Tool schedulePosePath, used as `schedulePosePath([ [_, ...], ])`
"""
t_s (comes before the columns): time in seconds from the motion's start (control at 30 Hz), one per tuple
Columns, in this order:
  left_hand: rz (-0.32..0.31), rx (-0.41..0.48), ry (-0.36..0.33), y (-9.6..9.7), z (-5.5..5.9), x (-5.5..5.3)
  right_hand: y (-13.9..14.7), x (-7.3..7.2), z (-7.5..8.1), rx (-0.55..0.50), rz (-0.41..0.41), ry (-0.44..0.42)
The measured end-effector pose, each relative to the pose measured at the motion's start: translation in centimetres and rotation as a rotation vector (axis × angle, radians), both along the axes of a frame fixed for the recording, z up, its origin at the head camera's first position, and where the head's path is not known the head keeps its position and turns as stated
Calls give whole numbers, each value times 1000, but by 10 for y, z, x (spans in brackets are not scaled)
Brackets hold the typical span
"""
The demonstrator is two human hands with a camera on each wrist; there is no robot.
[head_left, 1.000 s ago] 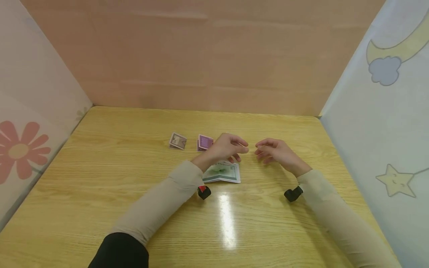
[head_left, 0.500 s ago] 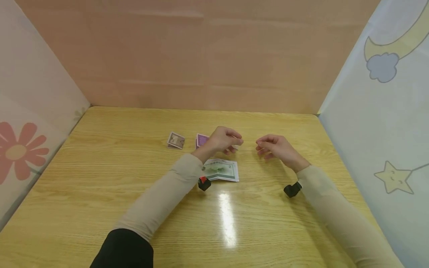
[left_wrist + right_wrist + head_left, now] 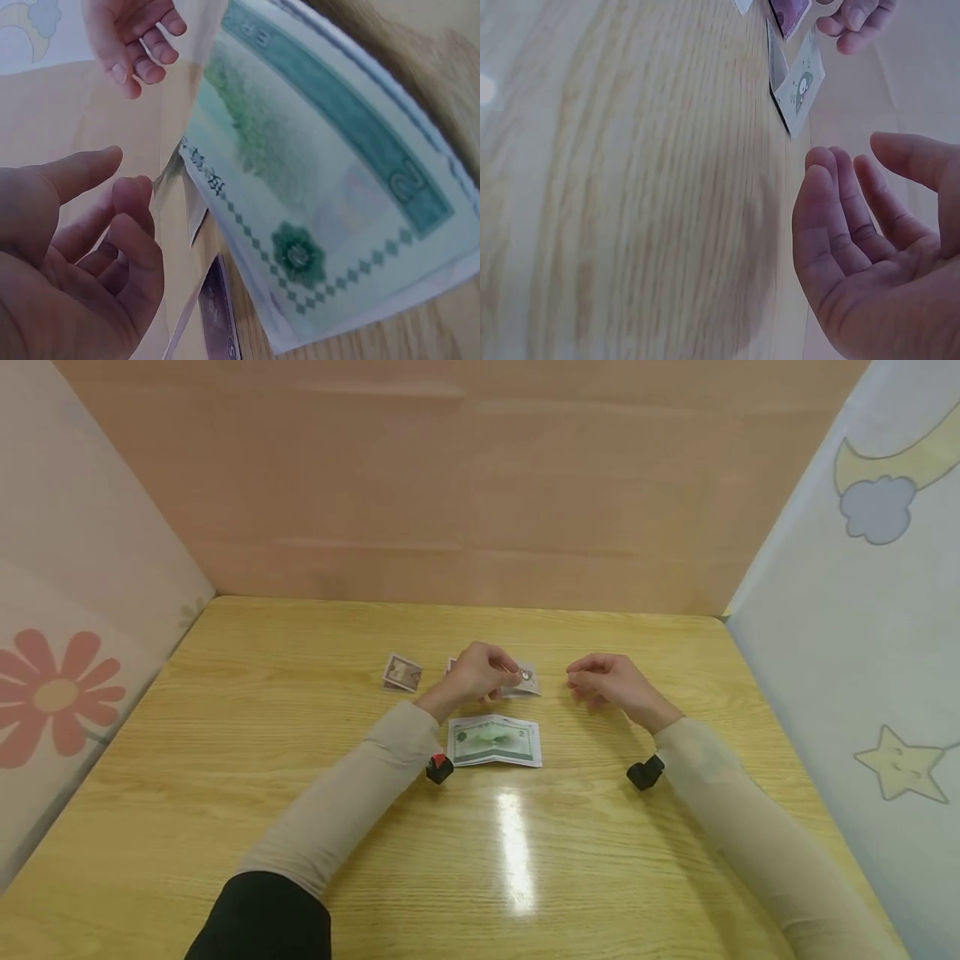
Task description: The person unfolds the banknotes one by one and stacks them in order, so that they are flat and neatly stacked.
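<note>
My left hand [image 3: 476, 675] hovers over the back middle of the table, fingers loosely bent and nothing between them. Right beside its fingertips stands a small pale folded banknote [image 3: 527, 677], propped like a tent; the right wrist view shows a round design on this pale note [image 3: 802, 88]. Behind the hand a purple folded note [image 3: 217, 311] is mostly hidden in the head view. Nearer to me lies a larger green folded note [image 3: 495, 741] marked 2. My right hand [image 3: 611, 683] hangs to the right of the pale note, fingers relaxed, holding nothing.
A small brown folded note [image 3: 402, 673] stands to the left on the wooden table [image 3: 225, 760]. A tan wall [image 3: 465, 485] rises behind the table, with patterned white panels along both sides.
My left hand has moved left, away from the pale note, which now shows beside it. The right hand has shifted slightly back. The green note is now fully uncovered, the purple one mostly covered.
</note>
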State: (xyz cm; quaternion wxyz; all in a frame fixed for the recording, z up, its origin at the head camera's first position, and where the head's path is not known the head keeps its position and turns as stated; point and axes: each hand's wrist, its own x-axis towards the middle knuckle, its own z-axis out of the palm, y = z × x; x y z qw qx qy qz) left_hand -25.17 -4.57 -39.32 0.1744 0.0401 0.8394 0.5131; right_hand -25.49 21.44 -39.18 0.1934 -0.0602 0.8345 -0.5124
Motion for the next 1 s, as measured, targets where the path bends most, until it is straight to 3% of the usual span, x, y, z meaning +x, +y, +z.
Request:
schedulePosePath([
  [0.13,-10,-96,-4,3,-1,0,-7,-6,0,26,-5,-3],
  [0.37,-43,-301,83,6,-3,2,-19,-20,-1,43,39,-37],
  [0.7,-132,-407,185,7,-10,0,-36,-38,-9,106,45,-44],
  [1.0,-123,-472,184,13,-11,-4,-42,-50,-13,186,65,-41],
])
